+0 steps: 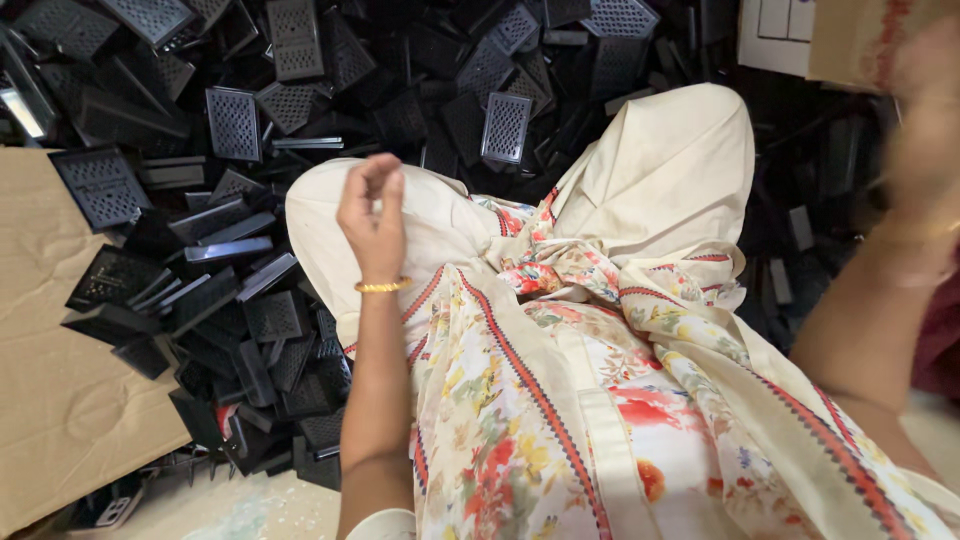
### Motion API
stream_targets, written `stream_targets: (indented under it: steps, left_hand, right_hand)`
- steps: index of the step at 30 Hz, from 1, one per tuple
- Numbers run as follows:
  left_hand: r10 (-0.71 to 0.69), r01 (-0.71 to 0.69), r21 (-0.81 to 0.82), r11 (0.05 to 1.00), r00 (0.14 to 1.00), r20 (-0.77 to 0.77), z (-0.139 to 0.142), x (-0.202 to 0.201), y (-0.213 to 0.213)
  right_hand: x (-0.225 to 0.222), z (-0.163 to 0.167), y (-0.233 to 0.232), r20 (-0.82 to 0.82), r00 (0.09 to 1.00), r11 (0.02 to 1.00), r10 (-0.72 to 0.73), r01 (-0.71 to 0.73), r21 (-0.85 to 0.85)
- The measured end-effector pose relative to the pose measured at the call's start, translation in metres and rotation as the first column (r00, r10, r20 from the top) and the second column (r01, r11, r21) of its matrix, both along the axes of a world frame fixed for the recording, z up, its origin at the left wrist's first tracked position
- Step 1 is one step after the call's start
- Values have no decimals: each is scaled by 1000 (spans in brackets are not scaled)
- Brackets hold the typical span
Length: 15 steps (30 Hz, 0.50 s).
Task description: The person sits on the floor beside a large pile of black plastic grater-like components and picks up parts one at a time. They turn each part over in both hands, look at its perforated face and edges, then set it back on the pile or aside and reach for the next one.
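My left hand [372, 222] was raised over my knee, fingers [383, 185] pinched narrow together; whether something tiny sat between the tips I could not tell. A thin gold bangle [382, 286] circled that wrist. My right hand [925, 150] was lifted at the frame's edge, too blurred to say if it was wide or closed. Around my legs lay a heap of black plastic grille pieces [232, 122], flat, rectangular, perforated with a fine mesh, far too many to count. My cream floral cloth [560, 370] draped smooth across my lap. A sheet of brown cardboard [50, 400] covered the floor on one side.
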<state>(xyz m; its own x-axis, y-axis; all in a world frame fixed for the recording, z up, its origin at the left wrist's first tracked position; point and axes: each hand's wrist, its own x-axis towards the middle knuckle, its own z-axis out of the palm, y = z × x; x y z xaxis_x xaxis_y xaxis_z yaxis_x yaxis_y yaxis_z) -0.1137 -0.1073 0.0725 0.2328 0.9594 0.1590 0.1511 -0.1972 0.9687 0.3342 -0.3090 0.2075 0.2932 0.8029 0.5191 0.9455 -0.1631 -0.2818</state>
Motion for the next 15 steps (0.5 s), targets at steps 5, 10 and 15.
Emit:
stream_targets:
  steps: [5, 10, 15]
  left_hand:
    - [39, -9, 144, 990, 978, -204, -34, 10, 69]
    - [151, 184, 334, 924, 626, -765, -86, 34, 138]
    - [313, 277, 368, 888, 222, -923, -106, 42, 138]
  right_hand:
    - [-84, -71, -12, -668, 636, 621, 385, -714, -323]
    - [-133, -129, 48, -575, 765, 721, 292, -571, -393]
    - [-166, -209, 135, 31, 825, 733, 565, -484, -478]
